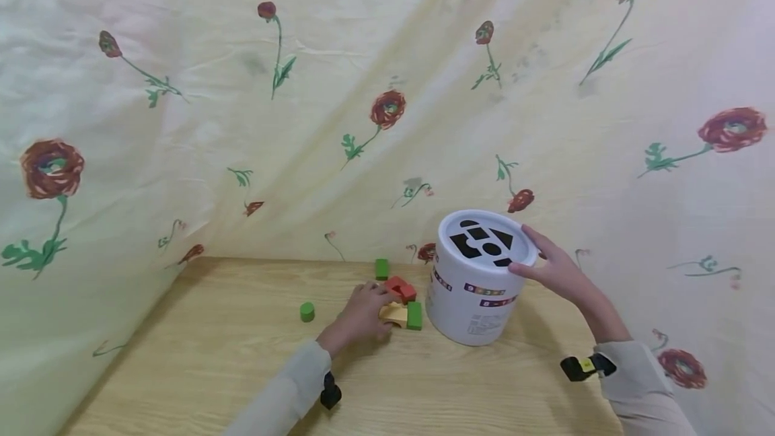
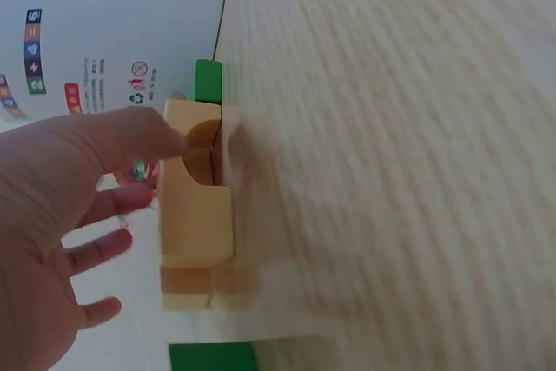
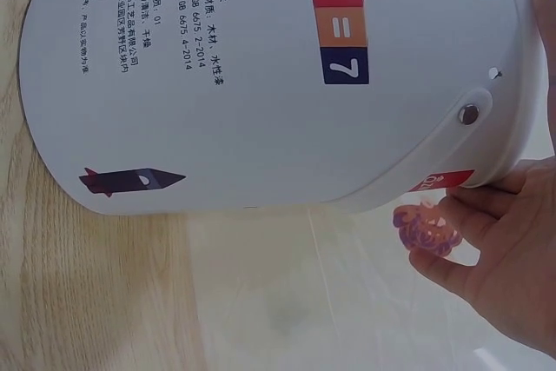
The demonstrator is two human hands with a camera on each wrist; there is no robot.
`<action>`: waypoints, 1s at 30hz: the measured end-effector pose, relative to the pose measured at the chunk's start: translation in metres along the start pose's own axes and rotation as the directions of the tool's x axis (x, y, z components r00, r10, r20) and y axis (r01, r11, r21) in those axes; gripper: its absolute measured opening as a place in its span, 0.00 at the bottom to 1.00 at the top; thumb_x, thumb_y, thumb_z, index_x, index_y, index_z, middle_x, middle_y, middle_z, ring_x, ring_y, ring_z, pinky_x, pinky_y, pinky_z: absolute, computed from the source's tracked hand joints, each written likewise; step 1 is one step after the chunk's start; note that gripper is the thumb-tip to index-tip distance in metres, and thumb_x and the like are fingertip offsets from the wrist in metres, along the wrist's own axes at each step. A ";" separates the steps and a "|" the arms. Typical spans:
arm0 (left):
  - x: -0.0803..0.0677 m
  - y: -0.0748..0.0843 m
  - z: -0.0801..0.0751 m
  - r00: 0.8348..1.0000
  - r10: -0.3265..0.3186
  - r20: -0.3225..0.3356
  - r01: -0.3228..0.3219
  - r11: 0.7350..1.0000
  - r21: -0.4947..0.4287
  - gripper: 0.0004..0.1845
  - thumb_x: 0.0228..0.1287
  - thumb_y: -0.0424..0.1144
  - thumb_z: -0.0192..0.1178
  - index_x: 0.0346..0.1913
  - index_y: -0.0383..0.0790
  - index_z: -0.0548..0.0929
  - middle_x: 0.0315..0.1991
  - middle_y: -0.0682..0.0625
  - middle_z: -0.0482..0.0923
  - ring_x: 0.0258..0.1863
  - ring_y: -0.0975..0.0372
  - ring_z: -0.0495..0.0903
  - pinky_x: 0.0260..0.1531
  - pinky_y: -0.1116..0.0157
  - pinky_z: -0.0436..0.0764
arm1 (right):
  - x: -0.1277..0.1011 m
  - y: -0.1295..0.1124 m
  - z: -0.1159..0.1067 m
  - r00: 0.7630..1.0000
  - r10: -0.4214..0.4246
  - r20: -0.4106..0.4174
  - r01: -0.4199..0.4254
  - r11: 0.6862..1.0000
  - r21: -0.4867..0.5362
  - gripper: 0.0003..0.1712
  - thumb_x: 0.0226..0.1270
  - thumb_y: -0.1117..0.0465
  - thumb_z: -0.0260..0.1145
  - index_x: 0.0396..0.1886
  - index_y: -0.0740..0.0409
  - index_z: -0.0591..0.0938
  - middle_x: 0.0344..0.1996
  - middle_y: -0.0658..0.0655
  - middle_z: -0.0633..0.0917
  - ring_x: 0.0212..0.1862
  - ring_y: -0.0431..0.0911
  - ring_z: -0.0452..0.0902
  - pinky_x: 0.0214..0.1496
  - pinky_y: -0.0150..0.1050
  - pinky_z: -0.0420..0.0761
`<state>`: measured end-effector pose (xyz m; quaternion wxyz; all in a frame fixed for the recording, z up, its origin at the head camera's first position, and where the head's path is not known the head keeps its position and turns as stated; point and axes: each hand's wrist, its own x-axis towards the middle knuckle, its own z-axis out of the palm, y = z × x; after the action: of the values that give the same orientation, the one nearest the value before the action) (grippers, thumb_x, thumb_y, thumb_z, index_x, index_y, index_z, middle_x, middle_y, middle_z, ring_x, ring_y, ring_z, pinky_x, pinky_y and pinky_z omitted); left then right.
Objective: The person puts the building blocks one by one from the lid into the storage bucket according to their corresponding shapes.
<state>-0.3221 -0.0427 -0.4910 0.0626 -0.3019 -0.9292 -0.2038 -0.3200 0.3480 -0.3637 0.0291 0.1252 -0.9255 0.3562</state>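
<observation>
My left hand (image 1: 363, 315) reaches over a natural-wood block (image 1: 395, 315) with a curved notch. In the left wrist view the thumb (image 2: 143, 135) lies at that notched wooden block (image 2: 195, 223), while the other fingers are spread and loosely bent behind it. A green block (image 1: 414, 315) stands against its right end, and red blocks (image 1: 399, 288) lie just behind. My right hand (image 1: 560, 274) holds the rim of a white bucket (image 1: 475, 308), thumb on the lid (image 1: 522, 237) and fingers round the far side. Dark shaped holes pierce the lid.
A green cylinder (image 1: 307, 312) stands left of the left hand. Another green block (image 1: 381, 269) is near the back edge of the wooden table (image 1: 242, 355). A flowered cloth (image 1: 303, 153) hangs behind and at both sides.
</observation>
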 end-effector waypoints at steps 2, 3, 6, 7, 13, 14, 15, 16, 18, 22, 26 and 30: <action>0.000 0.002 -0.002 0.999 -0.018 0.048 0.017 1.000 0.023 0.28 0.54 0.39 0.75 0.61 0.53 0.83 0.65 0.52 0.78 0.67 0.50 0.70 0.71 0.41 0.62 | 0.001 0.000 0.002 1.000 -0.001 -0.001 0.001 1.000 0.004 0.60 0.66 0.44 0.71 0.84 0.58 0.44 0.80 0.72 0.53 0.75 0.76 0.51 0.67 0.77 0.59; 0.000 0.003 -0.002 0.998 -0.022 0.063 0.019 0.999 0.046 0.29 0.53 0.39 0.75 0.61 0.53 0.82 0.65 0.52 0.78 0.68 0.50 0.70 0.71 0.40 0.61 | 0.001 0.000 0.002 1.000 -0.002 -0.002 0.002 1.000 0.007 0.60 0.66 0.44 0.71 0.84 0.58 0.44 0.80 0.72 0.53 0.75 0.75 0.51 0.67 0.77 0.59; 0.000 0.004 -0.002 0.996 -0.032 0.085 0.023 0.994 0.106 0.31 0.52 0.40 0.76 0.62 0.55 0.82 0.65 0.53 0.78 0.68 0.49 0.70 0.72 0.38 0.59 | 0.001 -0.001 0.004 1.000 -0.004 -0.002 0.004 1.000 0.014 0.60 0.66 0.44 0.71 0.84 0.57 0.44 0.79 0.72 0.54 0.76 0.75 0.51 0.67 0.77 0.59; 0.000 0.005 -0.002 0.996 -0.030 0.084 0.020 0.992 0.127 0.31 0.52 0.41 0.77 0.62 0.55 0.82 0.65 0.54 0.78 0.67 0.50 0.71 0.71 0.38 0.60 | 0.001 -0.002 0.004 1.000 -0.005 -0.003 0.005 1.000 0.014 0.60 0.66 0.44 0.71 0.84 0.57 0.44 0.79 0.72 0.54 0.76 0.75 0.51 0.67 0.77 0.59; 0.001 0.008 -0.003 0.994 0.006 0.107 -0.025 0.983 0.183 0.36 0.47 0.45 0.80 0.64 0.58 0.80 0.56 0.57 0.83 0.60 0.54 0.75 0.69 0.38 0.62 | 0.000 -0.001 0.002 1.000 -0.005 -0.008 0.005 1.000 0.008 0.59 0.67 0.46 0.71 0.84 0.58 0.45 0.79 0.72 0.54 0.75 0.75 0.52 0.67 0.77 0.59; 0.001 0.008 -0.003 0.992 0.010 0.122 -0.033 0.983 0.183 0.37 0.47 0.44 0.80 0.64 0.58 0.79 0.53 0.57 0.84 0.58 0.54 0.75 0.70 0.38 0.62 | -0.001 -0.001 0.001 1.000 -0.005 -0.008 0.005 1.000 0.007 0.59 0.67 0.46 0.71 0.84 0.57 0.45 0.79 0.72 0.54 0.75 0.75 0.52 0.67 0.77 0.59; 0.001 0.009 -0.004 0.990 0.015 0.137 -0.038 0.985 0.170 0.39 0.45 0.42 0.80 0.65 0.58 0.79 0.53 0.57 0.84 0.60 0.53 0.75 0.70 0.38 0.61 | -0.001 -0.001 0.001 1.000 -0.006 -0.008 0.006 1.000 0.006 0.59 0.67 0.47 0.71 0.83 0.58 0.45 0.79 0.72 0.54 0.75 0.75 0.52 0.66 0.77 0.59; 0.000 0.010 -0.005 0.988 0.016 0.154 -0.041 0.987 0.158 0.41 0.44 0.41 0.81 0.66 0.58 0.78 0.52 0.57 0.84 0.62 0.51 0.74 0.71 0.37 0.59 | -0.001 -0.001 0.001 1.000 -0.008 -0.008 0.008 1.000 0.005 0.59 0.67 0.47 0.71 0.83 0.58 0.45 0.79 0.72 0.54 0.75 0.76 0.52 0.66 0.78 0.59; -0.001 0.012 -0.007 0.982 0.021 0.190 -0.048 0.989 0.138 0.43 0.43 0.39 0.81 0.67 0.59 0.77 0.46 0.57 0.84 0.64 0.48 0.74 0.71 0.35 0.57 | -0.001 0.000 0.000 1.000 -0.006 -0.009 0.006 1.000 0.003 0.59 0.67 0.47 0.71 0.83 0.58 0.45 0.79 0.72 0.54 0.75 0.76 0.52 0.66 0.77 0.59; -0.001 0.015 -0.009 0.970 0.023 0.241 -0.052 0.992 0.111 0.44 0.43 0.41 0.82 0.68 0.60 0.77 0.35 0.59 0.80 0.71 0.43 0.69 0.72 0.33 0.54 | -0.002 0.000 0.000 1.000 -0.003 -0.006 0.003 1.000 0.005 0.60 0.67 0.45 0.71 0.83 0.58 0.44 0.80 0.72 0.54 0.75 0.75 0.51 0.67 0.77 0.59; -0.001 0.017 -0.007 0.965 0.026 0.261 -0.065 0.988 0.142 0.41 0.45 0.45 0.82 0.67 0.60 0.78 0.42 0.59 0.83 0.69 0.48 0.70 0.73 0.34 0.55 | -0.002 0.000 0.000 1.000 -0.006 -0.005 0.006 1.000 0.005 0.60 0.66 0.44 0.71 0.83 0.58 0.44 0.80 0.72 0.54 0.75 0.75 0.51 0.67 0.78 0.59; 0.001 0.019 -0.003 0.964 0.029 0.264 -0.081 0.979 0.189 0.39 0.45 0.49 0.82 0.65 0.61 0.79 0.59 0.56 0.80 0.68 0.52 0.70 0.72 0.36 0.58 | -0.002 0.000 0.000 1.000 -0.005 -0.005 0.005 1.000 0.000 0.60 0.67 0.44 0.71 0.84 0.58 0.44 0.80 0.72 0.53 0.76 0.75 0.51 0.67 0.78 0.58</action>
<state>-0.3122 -0.0293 -0.4812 -0.0241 -0.3440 -0.9363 -0.0670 -0.3185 0.3487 -0.3637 0.0323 0.1268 -0.9252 0.3563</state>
